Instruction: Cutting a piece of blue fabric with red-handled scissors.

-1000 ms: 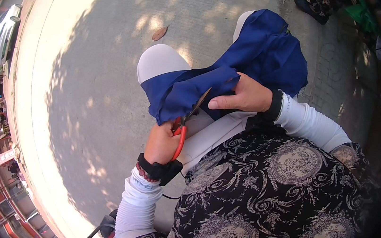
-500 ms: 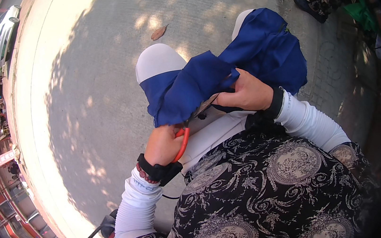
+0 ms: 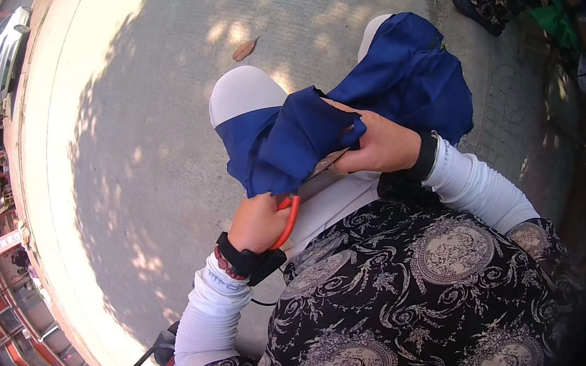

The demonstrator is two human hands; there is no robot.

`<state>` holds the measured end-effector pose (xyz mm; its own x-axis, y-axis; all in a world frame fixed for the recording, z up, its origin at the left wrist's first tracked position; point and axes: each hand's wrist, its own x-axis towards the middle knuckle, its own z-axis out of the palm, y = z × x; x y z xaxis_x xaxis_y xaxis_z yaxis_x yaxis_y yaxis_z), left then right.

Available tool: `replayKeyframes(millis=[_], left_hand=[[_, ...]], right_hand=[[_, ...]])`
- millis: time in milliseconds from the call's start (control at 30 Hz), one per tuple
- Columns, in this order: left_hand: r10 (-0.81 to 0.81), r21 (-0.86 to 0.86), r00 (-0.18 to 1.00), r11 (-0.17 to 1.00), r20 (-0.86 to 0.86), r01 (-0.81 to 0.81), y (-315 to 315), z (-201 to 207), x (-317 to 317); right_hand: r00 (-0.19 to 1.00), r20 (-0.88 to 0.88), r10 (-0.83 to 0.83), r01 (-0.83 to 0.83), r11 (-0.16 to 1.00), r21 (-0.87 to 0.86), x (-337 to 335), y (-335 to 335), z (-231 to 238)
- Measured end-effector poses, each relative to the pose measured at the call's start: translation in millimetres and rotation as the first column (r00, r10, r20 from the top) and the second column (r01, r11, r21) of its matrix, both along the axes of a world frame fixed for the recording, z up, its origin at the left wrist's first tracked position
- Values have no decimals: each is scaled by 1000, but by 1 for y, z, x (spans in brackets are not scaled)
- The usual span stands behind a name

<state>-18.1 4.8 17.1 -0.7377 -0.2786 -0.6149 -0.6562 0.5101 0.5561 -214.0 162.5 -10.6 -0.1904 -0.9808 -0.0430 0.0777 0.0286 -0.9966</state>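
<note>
Before me, the left hand (image 3: 258, 222), fingers wrapped round red-handled metal scissors (image 3: 292, 221), the right hand (image 3: 389, 143), fingers gripping thin royal-blue fabric (image 3: 284, 144), draped over white-clad knees (image 3: 245, 90).

Thin dark-blue cloth (image 3: 274, 149) lies over both rounded white-clad knees (image 3: 245, 88). The left hand (image 3: 258, 224) is at the cloth's near left edge, around the looped red-handled scissors (image 3: 296, 220), whose blades run toward the right hand (image 3: 385, 142), partly under the cloth. The right hand is at the cloth's near edge, between the knees. Ahead, a pointed brown leaf (image 3: 244, 50) lies on the grey concrete ground (image 3: 161, 119). A white car (image 3: 5, 54) stands far left; a dark shoe (image 3: 476, 15) is ahead, right.
</note>
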Motion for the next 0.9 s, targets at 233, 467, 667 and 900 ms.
replayKeyframes(millis=[233,467,667,900], left_hand=[[2,-42,999,999,-43,-3,0,-5,3],[129,50,965,991,-227,-120,-7,-44,30],[-35,-41,999,998,21,36,6,5,-3],[-35,-95,991,995,-131,22,7,-12,8]], right_hand=[[1000,-5,-10,10,1000,-13,-2,2,-6],[989,144,35,-45,997,61,-4,2,-6],[992,118,45,-41,999,-33,0,0,-8],[977,203,73,-76,997,9,-1,2,-4]])
